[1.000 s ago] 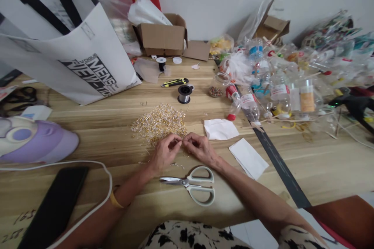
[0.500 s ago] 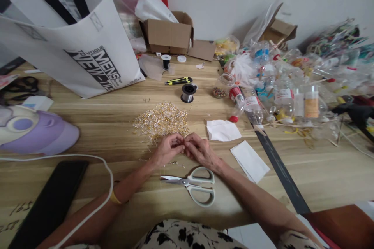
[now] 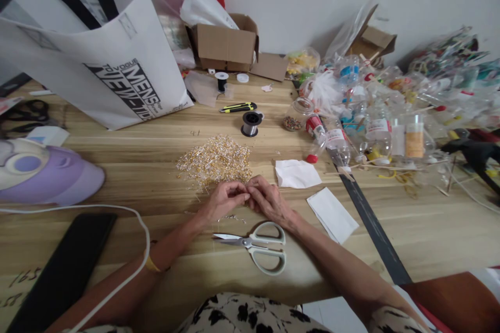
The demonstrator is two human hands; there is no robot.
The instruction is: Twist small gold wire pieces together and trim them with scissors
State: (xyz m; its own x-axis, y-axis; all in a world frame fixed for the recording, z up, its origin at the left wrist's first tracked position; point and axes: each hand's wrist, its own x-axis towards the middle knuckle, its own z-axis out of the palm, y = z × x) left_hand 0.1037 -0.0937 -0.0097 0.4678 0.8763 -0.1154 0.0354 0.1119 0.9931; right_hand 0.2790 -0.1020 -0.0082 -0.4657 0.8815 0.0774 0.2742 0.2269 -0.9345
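My left hand (image 3: 228,197) and my right hand (image 3: 267,199) meet fingertip to fingertip at the near edge of a heap of small gold and clear beads (image 3: 216,161). Both are closed in a pinch, and whatever lies between the fingers is too small to make out. Just below my left hand a short beaded strand (image 3: 234,218) rests on the wooden table. Closer to my body lie scissors (image 3: 250,243) with pale handles, blades parted and pointing left. Beyond the heap stands a spool of silvery wire (image 3: 251,124).
A yellow-black box cutter (image 3: 238,107) lies behind the spool. White papers (image 3: 333,215) are to the right, before a cluster of plastic bottles (image 3: 378,132). On the left are a large white bag (image 3: 128,73), a purple object (image 3: 58,171), a black slab (image 3: 62,270) and a white cable (image 3: 146,239).
My hands stay together in nearly the same place, with only slight finger movement. The whole view has shifted a little; the things on the table lie as before.
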